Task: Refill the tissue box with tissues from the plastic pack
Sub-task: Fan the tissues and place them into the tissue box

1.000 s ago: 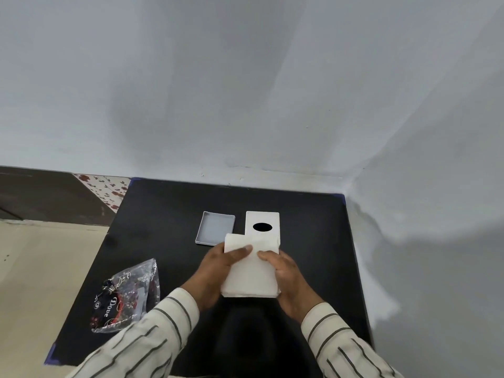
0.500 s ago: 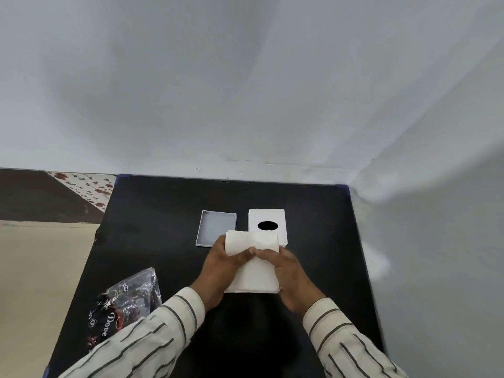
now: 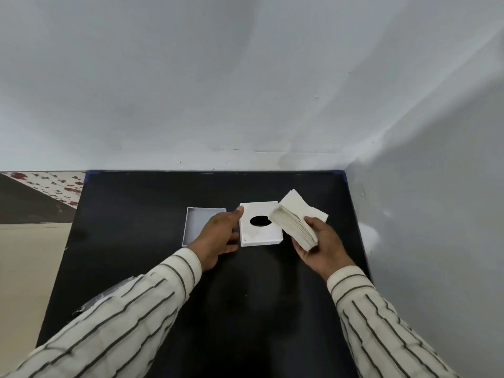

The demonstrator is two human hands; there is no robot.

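Two hands work over the black bench [image 3: 136, 203]: the right hand [image 3: 324, 246] has its fingers grasping the tilted tissues [image 3: 300, 211] by the right edge of the holed tissue box [image 3: 259, 236]; the left hand [image 3: 215, 236] seems to clasp its left edge.

I'm at a black table [image 3: 136, 200] pushed into a corner of bare white walls [image 3: 245, 77]; the floral cloth [image 3: 54, 184] beside it suggests a home.

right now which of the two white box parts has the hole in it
The box part with the hole is the right one, beside the tissue stack; the open tray on the left has none.
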